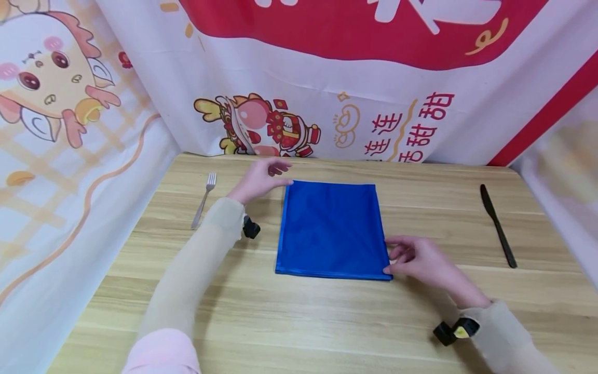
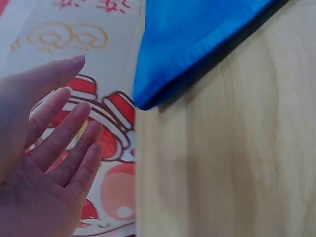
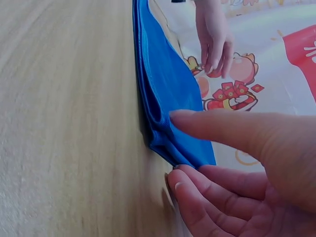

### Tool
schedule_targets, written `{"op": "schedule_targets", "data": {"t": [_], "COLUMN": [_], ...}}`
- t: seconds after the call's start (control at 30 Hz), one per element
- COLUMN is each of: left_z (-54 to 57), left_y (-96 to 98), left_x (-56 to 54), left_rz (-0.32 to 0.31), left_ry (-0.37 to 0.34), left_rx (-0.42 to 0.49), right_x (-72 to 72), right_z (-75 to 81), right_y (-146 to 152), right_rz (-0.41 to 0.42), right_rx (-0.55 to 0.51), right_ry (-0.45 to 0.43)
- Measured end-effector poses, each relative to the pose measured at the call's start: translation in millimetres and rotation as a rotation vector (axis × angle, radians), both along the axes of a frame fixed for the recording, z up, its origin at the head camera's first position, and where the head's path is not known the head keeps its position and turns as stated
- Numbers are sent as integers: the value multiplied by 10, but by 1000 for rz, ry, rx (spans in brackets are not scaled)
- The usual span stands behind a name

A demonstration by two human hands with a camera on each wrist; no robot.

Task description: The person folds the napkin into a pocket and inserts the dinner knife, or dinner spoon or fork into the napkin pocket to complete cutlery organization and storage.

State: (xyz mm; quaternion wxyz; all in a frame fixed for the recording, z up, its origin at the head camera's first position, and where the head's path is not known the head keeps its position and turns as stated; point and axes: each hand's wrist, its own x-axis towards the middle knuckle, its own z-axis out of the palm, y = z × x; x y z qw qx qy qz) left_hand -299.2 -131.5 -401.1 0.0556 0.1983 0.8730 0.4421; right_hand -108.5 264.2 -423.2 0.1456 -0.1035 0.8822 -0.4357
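A blue cloth (image 1: 334,228), folded into a near-square with stacked layers at its near edge, lies flat on the wooden table. My left hand (image 1: 263,179) hovers by its far left corner. In the left wrist view that hand (image 2: 59,143) has its fingers loosely extended and apart from the cloth (image 2: 192,39), holding nothing. At the near right corner, my right hand (image 1: 420,259) touches the cloth's right edge with thumb and fingertips. The right wrist view shows the thumb over the folded layers (image 3: 168,98) and the fingers of the right hand (image 3: 237,173) beside the edge, spread apart.
A metal fork (image 1: 204,200) lies on the table (image 1: 299,322) to the left. A dark knife (image 1: 498,226) lies to the right. Printed fabric (image 1: 299,78) hangs along the table's far edge and both sides.
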Motion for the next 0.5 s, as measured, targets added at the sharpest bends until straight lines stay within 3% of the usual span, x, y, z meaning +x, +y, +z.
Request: {"op": "schedule_targets", "data": {"t": [0.3,0.5], "left_z": [-267,-359], "left_y": [71,93], "left_x": [-151,-177], "left_rz": [22,47], "left_ry": [-119,-141], "left_rx": [-29,-32], "right_x": [14,25], "right_z": [-6,-14], "right_y": [-56,-62], "right_rz": [-23,-45], "right_rx": [44,91], "right_ry": [-4,19]}}
